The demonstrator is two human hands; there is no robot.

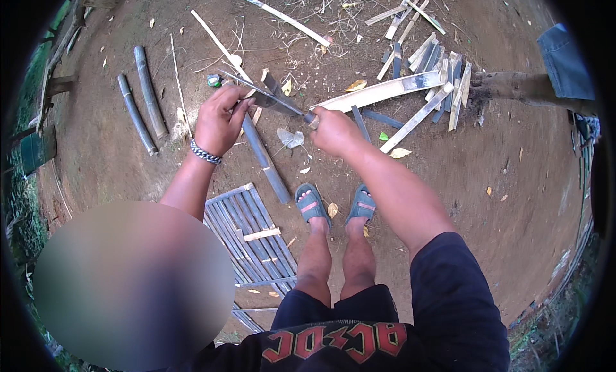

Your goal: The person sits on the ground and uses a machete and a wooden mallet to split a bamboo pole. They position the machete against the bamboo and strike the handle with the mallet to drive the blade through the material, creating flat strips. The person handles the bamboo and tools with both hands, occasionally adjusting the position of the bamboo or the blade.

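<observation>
My right hand [335, 133] is closed round the handle of a large knife [276, 104]. Its blade reaches up and left, past the fingers of my left hand [221, 118]. That hand wears a chain bracelet [205, 152], its fingers closed beside the blade; what they hold is hidden. A short piece of split bamboo [272, 82] shows just beyond the blade. Below the blade, a dark bamboo pole [264, 159] slants toward my feet. Whether it touches my left hand, I cannot tell.
Two dark bamboo lengths [150, 93] lie at the left. Split strips [443, 83] are heaped at the right, with a long pale half [378, 93] beside them. A slatted bamboo panel [253, 224] lies left of my sandals [312, 204]. A log [513, 84] extends at the right.
</observation>
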